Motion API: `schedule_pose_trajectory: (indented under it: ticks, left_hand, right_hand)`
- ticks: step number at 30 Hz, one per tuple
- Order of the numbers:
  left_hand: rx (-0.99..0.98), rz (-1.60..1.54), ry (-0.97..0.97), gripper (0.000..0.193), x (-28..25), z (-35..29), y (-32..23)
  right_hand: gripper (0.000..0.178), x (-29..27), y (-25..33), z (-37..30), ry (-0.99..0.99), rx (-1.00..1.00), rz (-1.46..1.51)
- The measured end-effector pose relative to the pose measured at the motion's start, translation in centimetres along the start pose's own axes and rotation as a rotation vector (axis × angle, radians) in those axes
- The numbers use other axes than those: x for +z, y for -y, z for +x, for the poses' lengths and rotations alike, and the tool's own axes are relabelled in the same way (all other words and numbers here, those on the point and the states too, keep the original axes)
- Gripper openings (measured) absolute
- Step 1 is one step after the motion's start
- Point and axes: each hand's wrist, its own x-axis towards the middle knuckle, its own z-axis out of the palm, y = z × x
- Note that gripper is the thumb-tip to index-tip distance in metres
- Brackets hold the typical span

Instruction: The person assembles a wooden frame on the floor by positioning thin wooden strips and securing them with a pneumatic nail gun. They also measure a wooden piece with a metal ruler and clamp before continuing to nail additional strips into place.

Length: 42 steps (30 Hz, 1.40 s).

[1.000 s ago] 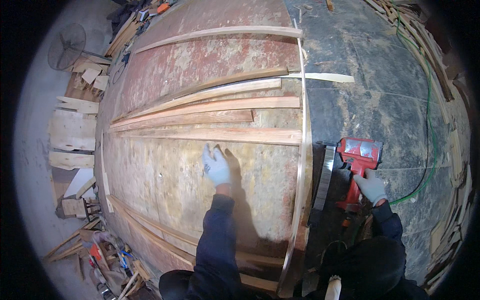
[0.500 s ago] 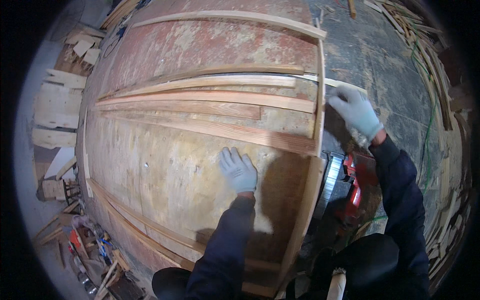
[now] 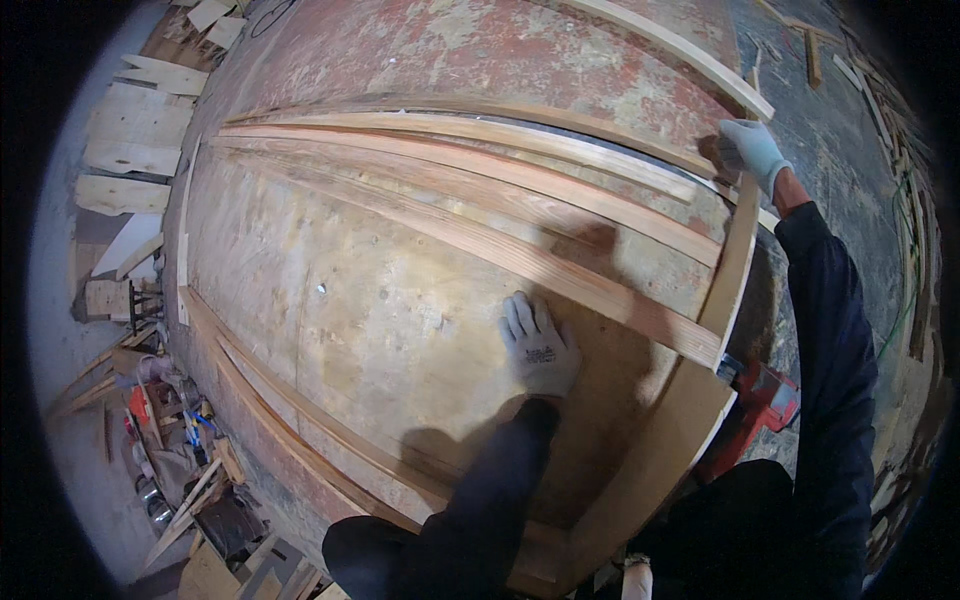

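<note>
A large plywood panel (image 3: pixel 380 330) lies flat in front of me, edged with a wooden frame (image 3: pixel 735 260) on its right side. Several long wooden strips (image 3: pixel 520 180) lie across its far half. My left hand (image 3: pixel 540 345), in a white glove, rests flat on the bare plywood with its fingers spread, just below the nearest strip (image 3: pixel 600 290). My right hand (image 3: pixel 752 150), also gloved, reaches to the far right corner of the panel. Its fingers close on the end of a thin strip there.
A red power tool (image 3: pixel 765 395) lies on the dark floor just off the panel's right edge, with a green cable (image 3: pixel 905 300) beyond it. Board offcuts (image 3: pixel 135 140) and hand tools (image 3: pixel 160 430) litter the floor on the left. More slats are stacked at the far right.
My right hand let go of the red power tool and moved up to the panel's far right corner. My left hand stayed flat on the plywood while the view moved forward.
</note>
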Motion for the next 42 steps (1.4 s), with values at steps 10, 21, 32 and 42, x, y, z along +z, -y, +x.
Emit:
schedule_pose_trajectory:
  ticks: [10, 21, 32, 42]
  left_hand:
    - [0.015, -0.120, -0.037, 0.064, -1.0, 0.7, 0.4]
    - [-0.025, -0.148, 0.016, 0.068, 0.5, -0.1, 1.1]
    - [-0.033, -0.178, 0.045, 0.065, 0.0, 0.2, 1.3]
    - [-0.010, -0.164, -0.001, 0.063, -1.0, 0.6, 1.1]
  right_hand:
    - [0.054, -2.3, -1.9, 11.2, -0.139, -0.110, -0.586]
    - [0.045, 11.5, 0.2, 5.2, -0.068, -0.560, -0.819]
    - [0.045, 15.5, -0.4, 2.1, -0.083, -0.592, -1.072]
    - [0.060, 15.2, 0.6, 1.6, 0.094, -0.324, -0.695]
